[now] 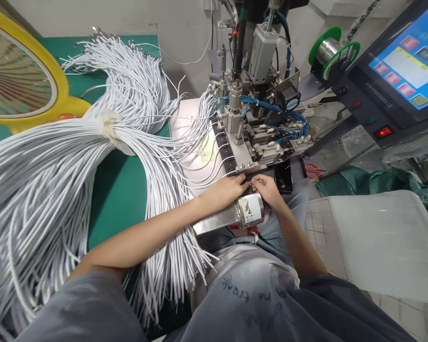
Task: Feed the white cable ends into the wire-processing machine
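Observation:
My left hand is at the front edge of the soldering machine, its fingers closed and partly hidden. What it grips cannot be made out. Facing it, my right hand pinches a small shiny metal piece between thumb and fingers, close to my left fingertips. Just below both hands is a metal cylinder with a white label. White cables run from the left into a row of black slots on the machine, beside my left hand.
A large tied bundle of white cables covers much of the green table. A yellow fan stands at left. To the right are a solder wire spool, a lit touchscreen, red-handled pliers and a white plastic bin.

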{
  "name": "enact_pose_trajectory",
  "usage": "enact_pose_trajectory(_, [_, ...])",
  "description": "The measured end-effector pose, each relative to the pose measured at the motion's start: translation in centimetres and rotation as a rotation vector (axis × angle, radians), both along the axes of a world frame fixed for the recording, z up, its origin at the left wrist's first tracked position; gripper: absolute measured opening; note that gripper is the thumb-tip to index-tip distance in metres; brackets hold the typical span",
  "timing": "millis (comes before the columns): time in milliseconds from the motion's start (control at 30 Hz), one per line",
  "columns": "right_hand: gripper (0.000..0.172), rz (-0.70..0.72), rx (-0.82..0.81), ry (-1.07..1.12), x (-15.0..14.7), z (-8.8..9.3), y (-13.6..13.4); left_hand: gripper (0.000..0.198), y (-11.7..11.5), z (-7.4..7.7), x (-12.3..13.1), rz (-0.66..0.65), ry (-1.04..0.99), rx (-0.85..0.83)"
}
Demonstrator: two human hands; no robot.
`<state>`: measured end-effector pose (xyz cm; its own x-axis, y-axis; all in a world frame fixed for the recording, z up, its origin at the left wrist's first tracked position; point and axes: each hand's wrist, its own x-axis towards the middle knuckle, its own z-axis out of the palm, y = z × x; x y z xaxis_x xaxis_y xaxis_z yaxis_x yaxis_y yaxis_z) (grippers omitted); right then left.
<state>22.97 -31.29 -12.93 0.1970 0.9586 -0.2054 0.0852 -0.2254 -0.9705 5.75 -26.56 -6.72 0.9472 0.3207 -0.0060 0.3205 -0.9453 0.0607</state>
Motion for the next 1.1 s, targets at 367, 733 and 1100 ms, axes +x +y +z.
enact_pose_trajectory(367, [0.030, 0.150, 0.045, -0.041, 0.3, -1.2, 0.1, 0.017, -1.4, 1.8, -0.7, 0.144, 0.119, 0.037])
enact_pose_trajectory(733, [0.020, -0.217, 0.452, -0.389, -4.0, 1.1, -4.8, 0.024, -1.0, 1.3, -1.2, 0.410, 0.166, 0.079])
enact_pose_trajectory(1100, [0.015, -0.220, 0.671, -0.657, -6.0, 0.0, -4.6, 0.064, 10.9, 1.0, -4.9, 0.725, 0.067, 0.257])
